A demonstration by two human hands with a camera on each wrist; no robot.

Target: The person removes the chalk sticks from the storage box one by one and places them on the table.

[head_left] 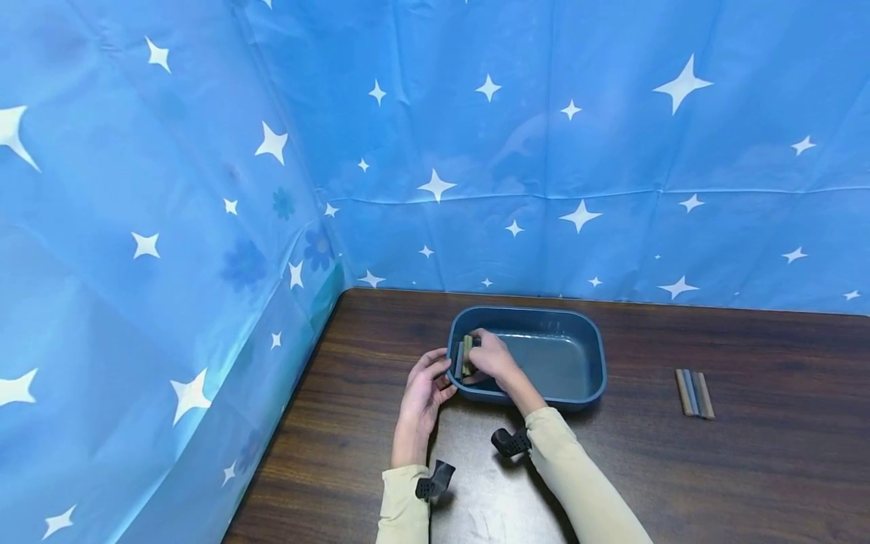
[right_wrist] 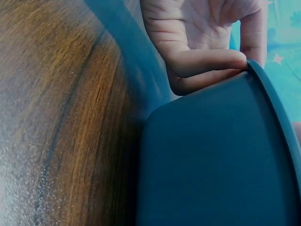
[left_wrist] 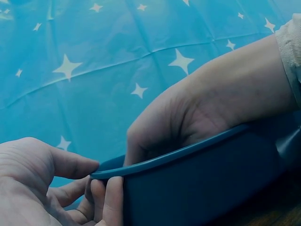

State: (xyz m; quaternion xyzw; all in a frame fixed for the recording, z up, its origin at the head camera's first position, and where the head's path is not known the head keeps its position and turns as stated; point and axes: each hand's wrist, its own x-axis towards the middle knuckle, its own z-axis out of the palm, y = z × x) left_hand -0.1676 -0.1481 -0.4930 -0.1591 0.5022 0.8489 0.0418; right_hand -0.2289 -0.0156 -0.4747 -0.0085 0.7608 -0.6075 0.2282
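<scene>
A dark blue rectangular basin (head_left: 557, 366) stands on the table near its back edge. My left hand (head_left: 423, 393) grips the basin's left rim, thumb on one side and fingers on the other; the left wrist view shows this hand (left_wrist: 33, 183) at the rim (left_wrist: 178, 153). Reaching inside the left end, my right hand (head_left: 498, 361) holds an olive-coloured stick (head_left: 467, 351) by its two ends. A grey-blue stick (head_left: 458, 361) lies beside it against the left wall. The basin wall hides the right fingertips in both wrist views.
On the brown wooden table (head_left: 652, 468), to the basin's right, several short sticks (head_left: 695, 393) lie side by side, brownish with a grey-blue one between. Blue star-printed cloth (head_left: 489, 151) hangs behind the table and along its left side.
</scene>
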